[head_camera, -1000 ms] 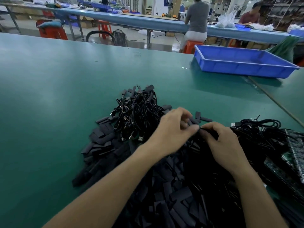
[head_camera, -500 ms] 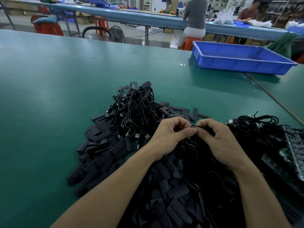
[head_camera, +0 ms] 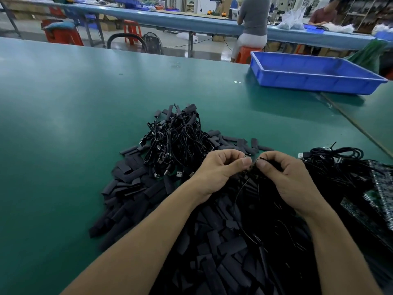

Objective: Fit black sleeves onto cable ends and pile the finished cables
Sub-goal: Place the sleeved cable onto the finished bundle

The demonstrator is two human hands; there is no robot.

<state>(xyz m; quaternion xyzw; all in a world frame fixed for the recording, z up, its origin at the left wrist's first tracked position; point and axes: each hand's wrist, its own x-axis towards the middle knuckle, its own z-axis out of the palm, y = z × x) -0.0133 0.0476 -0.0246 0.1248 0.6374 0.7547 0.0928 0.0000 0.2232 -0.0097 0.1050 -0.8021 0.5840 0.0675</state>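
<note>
Over the green worktop [head_camera: 63,107] the person's two hands meet just above a heap of black parts. The left hand [head_camera: 219,170] has its grip closed, with thumb and forefinger pinched on a cable end [head_camera: 245,155] whose small metal tip glints at the fingertips. The right hand [head_camera: 286,177], almost touching the left, has its grip pinched too, on a dark piece [head_camera: 261,159] with a bright edge. Whether that is a sleeve or more cable I cannot tell from here. A thin black cable [head_camera: 241,187] hangs down from between the hands into the heap. Flat black sleeves [head_camera: 131,188] lie loose in a broad spread under both forearms and out to the left. Just beyond the left hand sits the pile of cables [head_camera: 176,141], a tight tangle with sleeved ends poking up at its far side and bare metal plugs showing along its near edge. To the right of the right hand lies a second tangle of cables [head_camera: 336,160], partly over some green circuit boards [head_camera: 380,188] at the edge of view. A blue tray [head_camera: 308,81] stands at the far right of the worktop, well apart from the hands. Behind it runs another long bench, where a seated person [head_camera: 254,24] faces away on an orange stool [head_camera: 246,53].
</note>
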